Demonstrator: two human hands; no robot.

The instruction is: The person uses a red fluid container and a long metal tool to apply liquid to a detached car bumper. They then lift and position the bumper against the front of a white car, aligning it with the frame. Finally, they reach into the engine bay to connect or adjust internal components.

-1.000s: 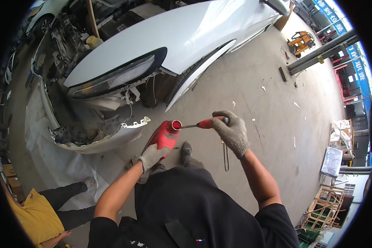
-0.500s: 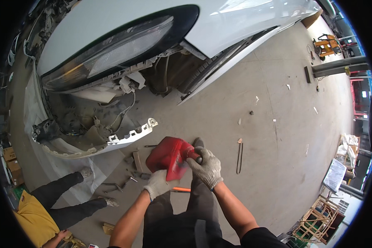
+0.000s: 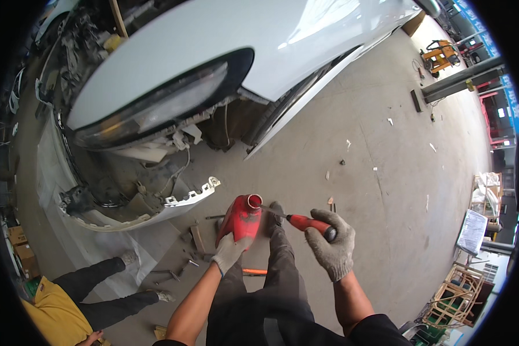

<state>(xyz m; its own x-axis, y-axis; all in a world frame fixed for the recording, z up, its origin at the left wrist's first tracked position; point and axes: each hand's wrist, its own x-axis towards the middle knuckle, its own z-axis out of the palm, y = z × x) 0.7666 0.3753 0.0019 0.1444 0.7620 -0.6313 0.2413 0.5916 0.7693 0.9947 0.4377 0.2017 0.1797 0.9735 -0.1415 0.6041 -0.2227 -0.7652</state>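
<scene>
My left hand (image 3: pixel 229 252), in a pale knit glove, is closed on the lower part of a red plastic jug (image 3: pixel 242 222). The jug's round mouth (image 3: pixel 254 201) is uncovered and faces up toward me. To its right, my gloved right hand (image 3: pixel 333 247) grips a red-handled tool (image 3: pixel 303 222) that looks like a screwdriver. The handle has a black end; its thin grey shaft points left, toward the jug's mouth. Whether the tip touches the jug, I cannot tell.
Ahead stands a white car (image 3: pixel 202 63) with its bumper (image 3: pixel 138 222) detached. Tools (image 3: pixel 176 273) and an orange bar (image 3: pixel 254 271) lie by my feet. A person in a yellow shirt (image 3: pixel 55 314) is at lower left. A lift post (image 3: pixel 464 81) rises at far right.
My right hand has pulled away from the jug to the right, bringing the red-handled tool with it. The jug has tipped so its open mouth shows. My view has shifted slightly.
</scene>
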